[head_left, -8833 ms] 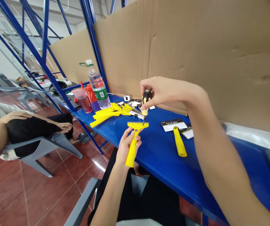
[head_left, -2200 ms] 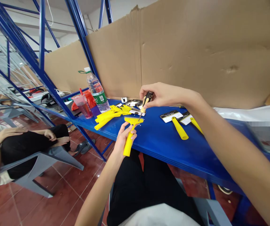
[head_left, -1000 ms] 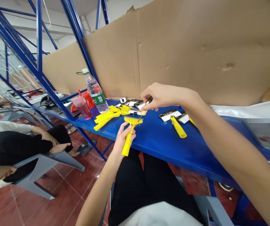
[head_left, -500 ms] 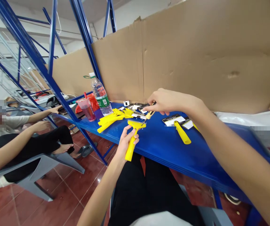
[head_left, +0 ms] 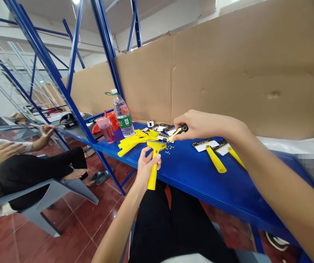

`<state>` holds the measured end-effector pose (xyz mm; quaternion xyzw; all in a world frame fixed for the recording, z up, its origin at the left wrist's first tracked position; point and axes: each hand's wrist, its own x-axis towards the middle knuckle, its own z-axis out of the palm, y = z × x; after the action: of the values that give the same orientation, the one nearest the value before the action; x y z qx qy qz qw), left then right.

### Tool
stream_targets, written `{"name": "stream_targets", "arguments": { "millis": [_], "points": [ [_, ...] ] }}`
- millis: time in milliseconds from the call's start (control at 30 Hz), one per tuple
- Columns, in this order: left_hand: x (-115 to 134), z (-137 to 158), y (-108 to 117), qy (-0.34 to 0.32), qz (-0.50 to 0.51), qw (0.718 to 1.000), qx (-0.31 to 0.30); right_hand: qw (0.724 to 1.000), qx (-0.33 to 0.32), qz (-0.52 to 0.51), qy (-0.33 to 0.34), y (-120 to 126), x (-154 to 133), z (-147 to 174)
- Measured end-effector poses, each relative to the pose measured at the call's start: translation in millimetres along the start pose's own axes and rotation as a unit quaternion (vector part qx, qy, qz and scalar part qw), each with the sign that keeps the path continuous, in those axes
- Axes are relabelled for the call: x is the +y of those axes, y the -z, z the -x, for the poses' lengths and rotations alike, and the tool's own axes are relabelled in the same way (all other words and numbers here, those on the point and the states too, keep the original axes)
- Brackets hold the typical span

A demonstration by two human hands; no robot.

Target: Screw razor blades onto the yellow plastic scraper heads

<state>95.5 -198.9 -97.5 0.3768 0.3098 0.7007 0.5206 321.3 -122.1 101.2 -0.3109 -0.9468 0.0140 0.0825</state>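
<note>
My left hand (head_left: 145, 165) is closed around the handle of a yellow scraper (head_left: 152, 177), its wide head pointing up and away from me. In my right hand (head_left: 194, 124) is a screwdriver (head_left: 176, 134) with a pale and black handle, slanting down to the left. Its tip is at or close to the right end of the scraper head; whether it touches a screw is too small to tell. Small screws or nuts (head_left: 169, 148) lie scattered on the blue table just behind. A pile of yellow scraper handles (head_left: 131, 141) rests to the left.
Black-and-white packets (head_left: 204, 145) and a loose yellow handle (head_left: 216, 160) lie on the blue table (head_left: 190, 173) at right. A water bottle (head_left: 124, 120) and a red-tinted cup (head_left: 107, 130) stand at left. Cardboard (head_left: 214, 73) backs the table. A seated person (head_left: 36, 164) is at far left.
My right hand has tilted, bringing the screwdriver lower and flatter, with more of its black handle end showing. The scraper stays in my left hand. The other person's hand has lifted off the table.
</note>
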Motion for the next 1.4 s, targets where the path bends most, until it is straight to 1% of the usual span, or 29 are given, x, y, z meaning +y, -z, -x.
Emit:
{"name": "stream_targets", "arguments": {
  "millis": [133,300,367,500,533,600,700,767,833,867,933,1000,1067,1133,1200,1233,1300,1333,1400],
  "points": [
    [4,2,3,-0.027,-0.018,0.999,0.012,0.999,0.024,-0.004,0.03,-6,-6,-5],
    [9,2,6,-0.048,-0.038,0.998,0.017,0.999,0.041,0.005,0.031,-7,-15,-6],
    [14,2,8,-0.057,-0.045,0.997,0.02,0.999,0.04,-0.001,0.016,-6,-18,-5],
    [25,2,11,-0.087,-0.069,0.994,0.021,0.997,0.018,-0.05,-0.062,-2,-23,-2],
    [28,2,12,-0.098,-0.078,0.992,0.021,0.996,0.017,-0.053,-0.072,-2,-26,0],
    [32,2,13,-0.123,-0.093,0.988,0.021,0.997,0.031,-0.036,-0.063,-3,-31,4],
    [37,4,13,-0.152,-0.108,0.982,0.013,0.996,0.081,-0.025,-0.031,-11,-36,11],
    [38,5,13,-0.162,-0.114,0.98,0.002,0.991,0.11,-0.068,-0.044,-20,-35,15],
    [37,4,13,-0.167,-0.117,0.979,-0.006,0.977,0.119,-0.152,-0.09,-33,-30,17],
    [36,3,13,-0.169,-0.118,0.978,-0.009,0.965,0.113,-0.204,-0.119,-41,-26,18],
    [32,-1,15,-0.176,-0.121,0.977,-0.017,0.927,0.092,-0.322,-0.167,-57,-16,18],
    [28,-5,17,-0.185,-0.126,0.974,-0.025,0.868,0.082,-0.45,-0.193,-73,-7,18],
    [26,-10,20,-0.191,-0.131,0.972,-0.038,0.813,0.064,-0.545,-0.196,-87,2,20],
    [27,-14,22,-0.19,-0.128,0.972,-0.042,0.77,0.044,-0.608,-0.19,-98,9,25],
    [30,-17,22,-0.183,-0.107,0.977,-0.022,0.729,0.046,-0.657,-0.186,-108,17,31],
    [33,-18,23,-0.177,-0.091,0.98,-0.005,0.708,0.062,-0.679,-0.185,-113,22,33],
    [41,-17,22,-0.161,-0.054,0.985,0.021,0.671,0.116,-0.708,-0.188,-125,32,38],
    [45,-16,22,-0.153,-0.038,0.987,0.023,0.661,0.147,-0.709,-0.196,-132,37,39],
    [52,-12,22,-0.142,-0.021,0.99,0.008,0.648,0.21,-0.697,-0.225,-146,47,39]
  ]
}}
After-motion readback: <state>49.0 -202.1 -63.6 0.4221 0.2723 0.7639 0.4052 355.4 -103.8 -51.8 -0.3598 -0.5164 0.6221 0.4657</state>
